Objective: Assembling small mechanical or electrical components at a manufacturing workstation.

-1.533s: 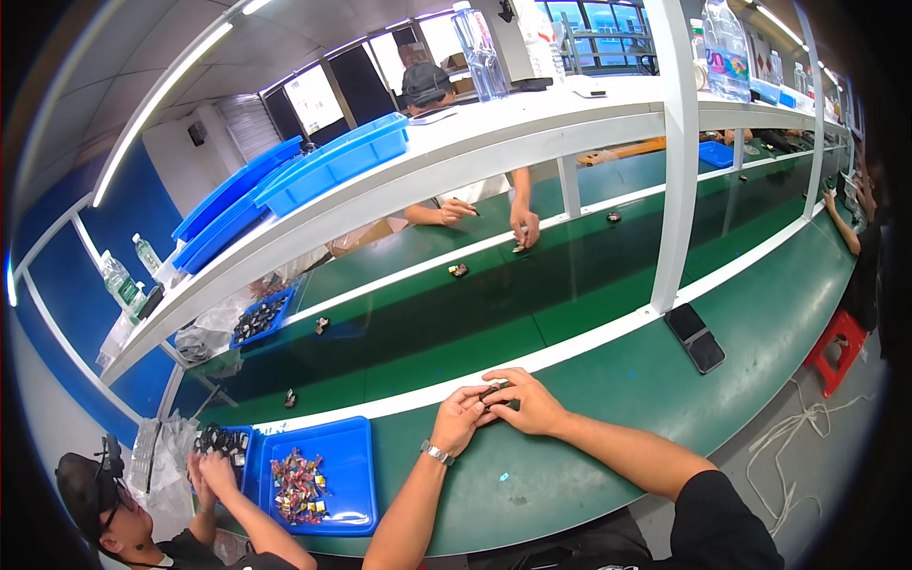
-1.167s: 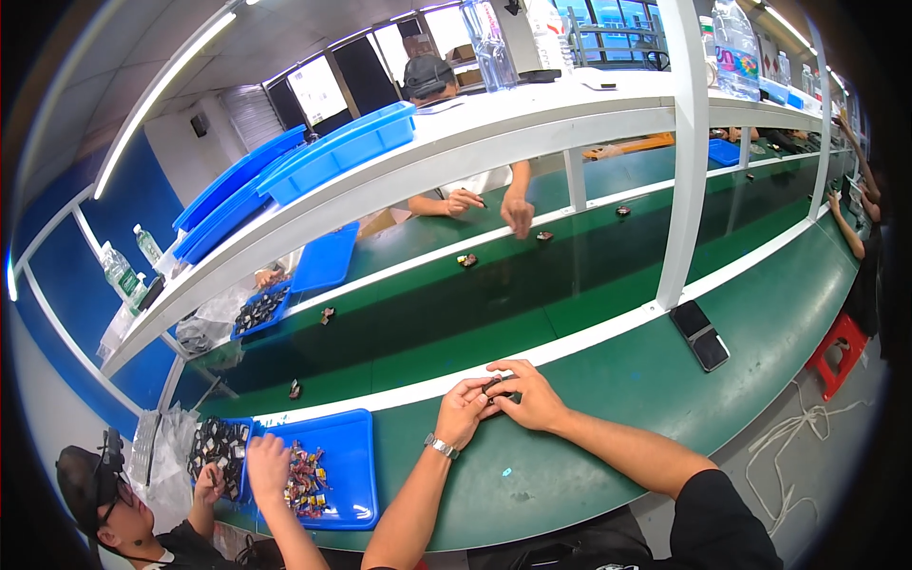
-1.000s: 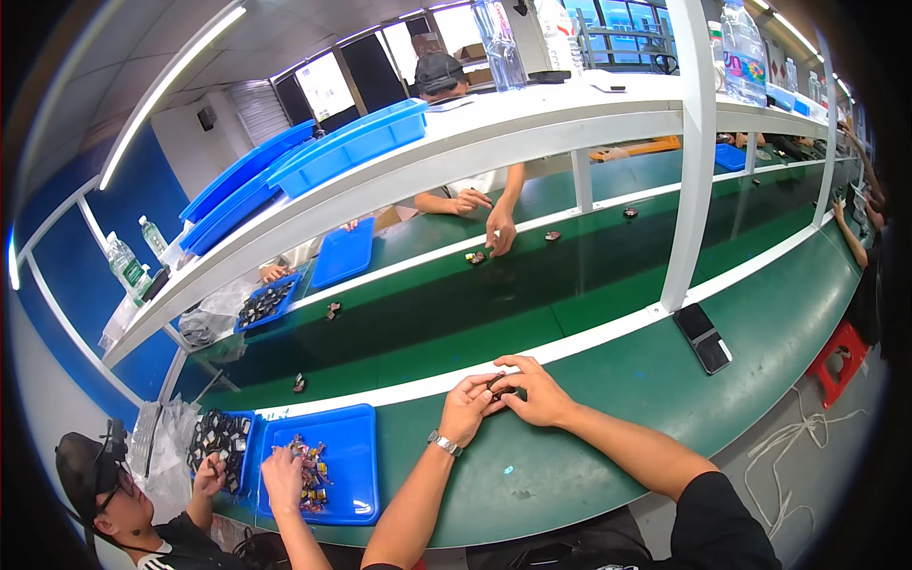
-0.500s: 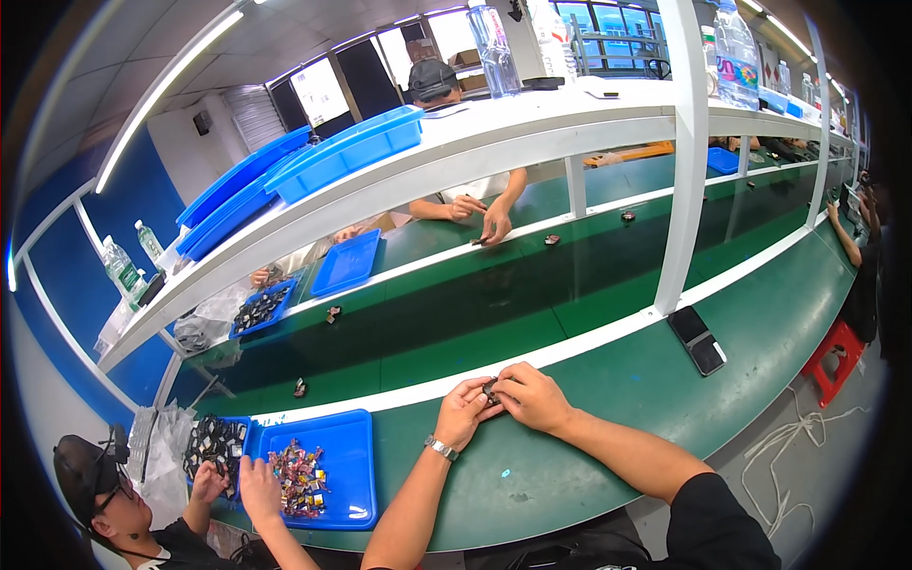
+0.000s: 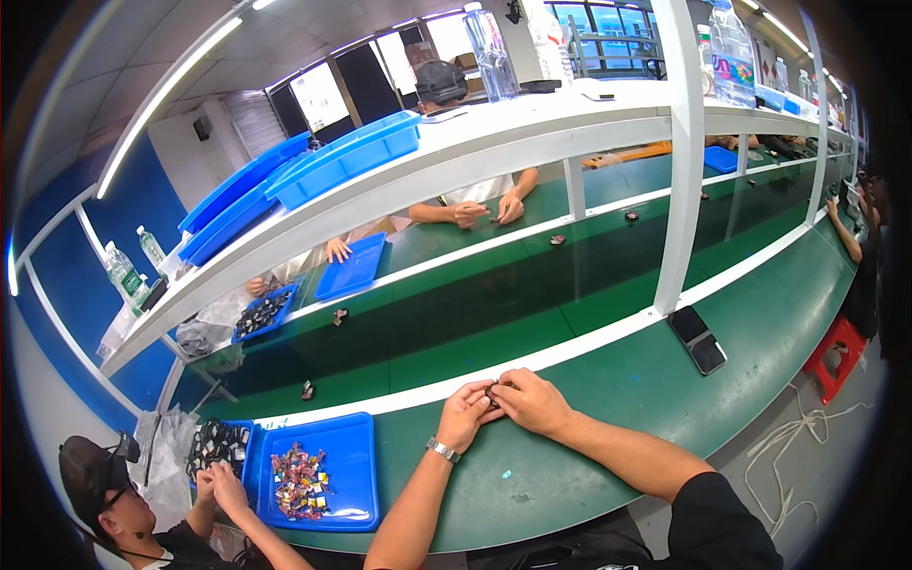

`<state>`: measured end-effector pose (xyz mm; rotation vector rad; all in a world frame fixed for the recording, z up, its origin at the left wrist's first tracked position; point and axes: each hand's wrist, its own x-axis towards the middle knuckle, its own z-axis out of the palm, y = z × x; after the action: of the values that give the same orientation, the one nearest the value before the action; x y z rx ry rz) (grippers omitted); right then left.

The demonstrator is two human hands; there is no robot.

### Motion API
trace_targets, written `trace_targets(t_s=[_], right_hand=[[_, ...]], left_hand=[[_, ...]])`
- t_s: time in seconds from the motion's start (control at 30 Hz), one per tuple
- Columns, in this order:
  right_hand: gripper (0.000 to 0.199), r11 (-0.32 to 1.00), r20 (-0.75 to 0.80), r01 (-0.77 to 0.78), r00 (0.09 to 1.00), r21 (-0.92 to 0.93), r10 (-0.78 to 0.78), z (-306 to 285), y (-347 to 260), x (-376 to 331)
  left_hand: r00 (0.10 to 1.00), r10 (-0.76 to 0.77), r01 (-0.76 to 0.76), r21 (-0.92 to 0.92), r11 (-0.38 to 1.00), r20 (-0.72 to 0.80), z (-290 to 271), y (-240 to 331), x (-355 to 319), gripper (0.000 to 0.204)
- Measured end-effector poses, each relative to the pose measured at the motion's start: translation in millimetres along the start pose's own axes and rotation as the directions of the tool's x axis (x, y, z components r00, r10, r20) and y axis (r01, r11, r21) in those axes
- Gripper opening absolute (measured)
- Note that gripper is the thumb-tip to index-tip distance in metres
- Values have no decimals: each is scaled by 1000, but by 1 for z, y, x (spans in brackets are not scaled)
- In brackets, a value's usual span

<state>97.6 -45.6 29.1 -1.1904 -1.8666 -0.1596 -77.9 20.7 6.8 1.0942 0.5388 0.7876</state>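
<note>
My left hand and my right hand meet over the green bench's inner edge. Between their fingertips is a small dark part, mostly covered, so its exact kind is unclear. The left fingers are wrapped round it from one side, and the right thumb and fingers pinch it from the other. Left of my forearm lies a blue tray with a heap of small pinkish and yellow components.
A co-worker's hands are beside a blue bin of black parts. A black phone-like device lies to my right. Past the white rail, loose parts sit on the green belt. A white post supports the overhead shelf.
My hands stay together, with slight finger movement on the part. The co-worker's hand has left the tray and joined the other. Parts on the belt have shifted slightly right.
</note>
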Motion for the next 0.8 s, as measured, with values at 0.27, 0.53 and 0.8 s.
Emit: trace_targets(t_s=[0.27,0.53,0.8], right_hand=[[13,997,11,50,999,-57,-50,7,4,-6],[17,987,-21,62,998,-149,-66,7,0,-6],[13,989,-27,75,996,-129,-79,5,-2,-3]], left_hand=[[1000,6,-6,14,1000,-2,0,-2,1,28],[1000,5,-4,40,999,-17,1,-1,2,28],[1000,6,-7,-12,1000,-31,3,0,0,27]])
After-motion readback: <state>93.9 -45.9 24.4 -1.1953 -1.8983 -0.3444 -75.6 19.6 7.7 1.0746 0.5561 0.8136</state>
